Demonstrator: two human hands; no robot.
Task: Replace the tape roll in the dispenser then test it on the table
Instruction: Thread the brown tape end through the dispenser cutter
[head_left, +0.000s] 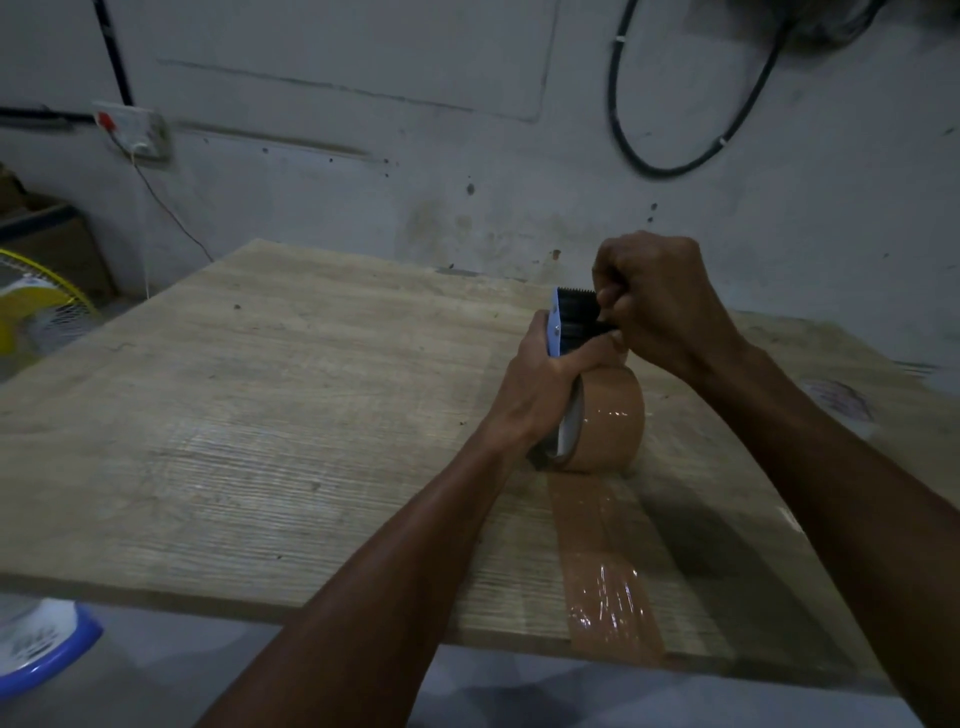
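A tape dispenser (566, 322) with a blue-and-white frame and a black toothed blade stands upright on the wooden table (260, 415). A brown tape roll (610, 426) sits in it, resting on the table. My left hand (540, 395) grips the dispenser's frame from the left side. My right hand (654, 296) is closed at the blade end, its fingers pinching at the top; what they pinch is hidden. A strip of brown tape (608, 566) lies stuck on the table from the roll toward the near edge.
A grey wall (467, 156) rises just behind the table, with a black cable loop (675, 166) and a socket (135, 130) on it. A yellow fan (36, 312) stands at the left. A blue-and-white object (41, 639) lies on the floor below the near left edge.
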